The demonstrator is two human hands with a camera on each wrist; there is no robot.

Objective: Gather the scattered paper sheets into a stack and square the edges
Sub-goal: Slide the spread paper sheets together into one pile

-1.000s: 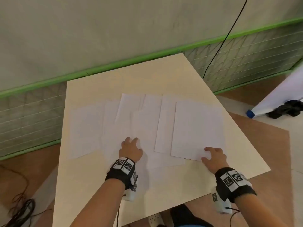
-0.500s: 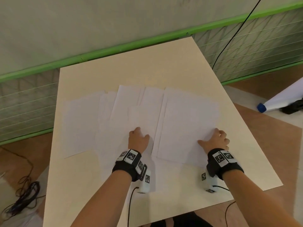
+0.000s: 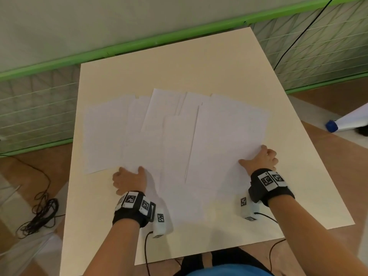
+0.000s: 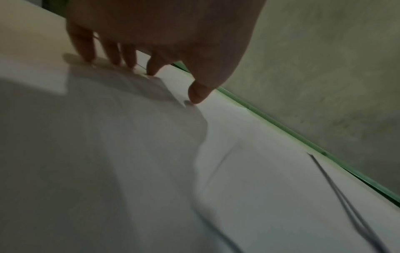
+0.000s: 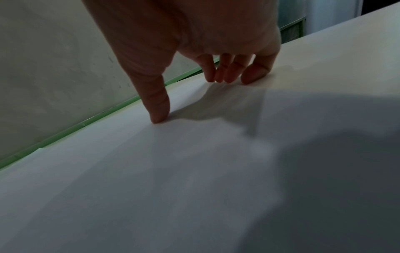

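Observation:
Several white paper sheets lie fanned and overlapping across the cream table [image 3: 179, 62]. The leftmost sheet [image 3: 103, 136] and the middle sheets [image 3: 175, 148] overlap, and the large right sheet [image 3: 227, 140] lies over its neighbour. My left hand [image 3: 129, 173] rests its fingertips [image 4: 86, 58] on the near edge of the left-centre sheets, with the thumb down beside them. My right hand [image 3: 256, 156] presses the near right corner of the right sheet [image 5: 194, 171], thumb on the paper and fingertips [image 5: 255, 75] at its right edge. Neither hand holds anything.
A green-framed mesh fence [image 3: 139, 46] runs behind the table. A coil of black cable [image 3: 39, 212] lies on the floor at left. A white roll with a blue cap [image 3: 332, 126] lies on the floor at right. Bare tabletop shows beyond the sheets and near me.
My left hand has moved left and toward me, off the middle sheets. My right hand has pushed the right sheet leftward over its neighbour and now sits at that sheet's right corner.

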